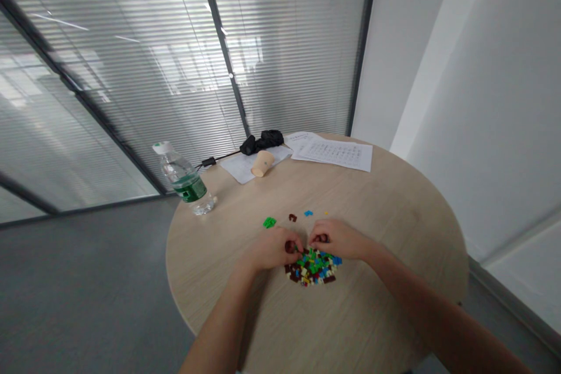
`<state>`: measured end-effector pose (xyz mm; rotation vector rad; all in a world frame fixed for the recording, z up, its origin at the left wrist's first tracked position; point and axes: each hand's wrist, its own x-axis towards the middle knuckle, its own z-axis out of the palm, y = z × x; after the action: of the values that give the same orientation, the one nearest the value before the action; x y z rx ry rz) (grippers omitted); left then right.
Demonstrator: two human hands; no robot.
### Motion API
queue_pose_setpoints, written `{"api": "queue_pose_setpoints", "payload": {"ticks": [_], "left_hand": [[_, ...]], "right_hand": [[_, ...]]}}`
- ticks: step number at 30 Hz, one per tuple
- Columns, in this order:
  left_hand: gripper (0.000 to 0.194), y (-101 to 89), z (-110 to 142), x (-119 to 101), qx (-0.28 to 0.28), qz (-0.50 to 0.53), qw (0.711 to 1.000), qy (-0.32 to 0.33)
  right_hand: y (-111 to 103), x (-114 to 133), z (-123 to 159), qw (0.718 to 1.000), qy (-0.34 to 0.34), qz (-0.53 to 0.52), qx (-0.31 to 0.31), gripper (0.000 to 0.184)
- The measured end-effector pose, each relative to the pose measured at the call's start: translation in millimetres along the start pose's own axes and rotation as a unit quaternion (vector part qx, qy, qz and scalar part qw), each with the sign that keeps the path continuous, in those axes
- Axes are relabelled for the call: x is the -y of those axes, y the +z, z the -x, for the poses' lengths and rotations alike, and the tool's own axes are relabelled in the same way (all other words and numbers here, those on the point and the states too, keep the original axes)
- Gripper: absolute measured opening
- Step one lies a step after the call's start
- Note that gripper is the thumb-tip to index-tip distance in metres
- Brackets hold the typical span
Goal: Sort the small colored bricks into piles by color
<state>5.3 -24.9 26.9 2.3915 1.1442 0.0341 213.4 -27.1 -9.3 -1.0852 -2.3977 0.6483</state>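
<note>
A heap of small plastic building bricks (313, 269) in green, blue, yellow, white and dark red lies on a round wooden table (394, 245). My left hand (272, 249) pinches a dark red brick (290, 246) just above the heap's left side. My right hand (337, 239) sits at the heap's upper edge, its fingertips on a dark red brick (321, 238). Beyond my hands lie several separate pieces: a green brick (269, 222), a dark red brick (293, 217), a blue brick (308, 213) and a tiny yellow piece (326, 213).
A water bottle (184, 181) stands at the table's far left. A tipped paper cup (262, 163), printed sheets (335, 155) and a black bundle (260, 141) lie at the far side. Glass walls with blinds and a white wall surround the table.
</note>
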Motion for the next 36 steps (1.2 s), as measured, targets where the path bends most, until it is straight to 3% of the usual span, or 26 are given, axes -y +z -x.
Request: {"api": "queue_pose_setpoints", "payload": {"ticks": [25,28,31,34,36], "left_hand": [[0.019,6.1,-4,-2,0.001,0.006,1.0,0.009],[0.019,2.9,-3,3,-0.024,0.029,0.999,0.012],[0.02,-5.3,0,15,-0.09,0.037,0.995,-0.02],[0.023,-14.5,4,29,-0.182,-0.007,0.977,-0.113],[0.023,-18.1,5,37,-0.211,-0.054,0.958,-0.187]], "right_hand": [[1,-1,0,1.0,0.014,0.001,-0.006,0.012],[0,0,0,1.0,0.006,-0.004,-0.009,0.013],[1,0,0,1.0,-0.004,-0.008,-0.026,0.013],[5,1,-2,0.998,-0.024,0.005,-0.05,0.012],[8,2,-3,0.997,-0.043,0.015,-0.056,0.013]]}}
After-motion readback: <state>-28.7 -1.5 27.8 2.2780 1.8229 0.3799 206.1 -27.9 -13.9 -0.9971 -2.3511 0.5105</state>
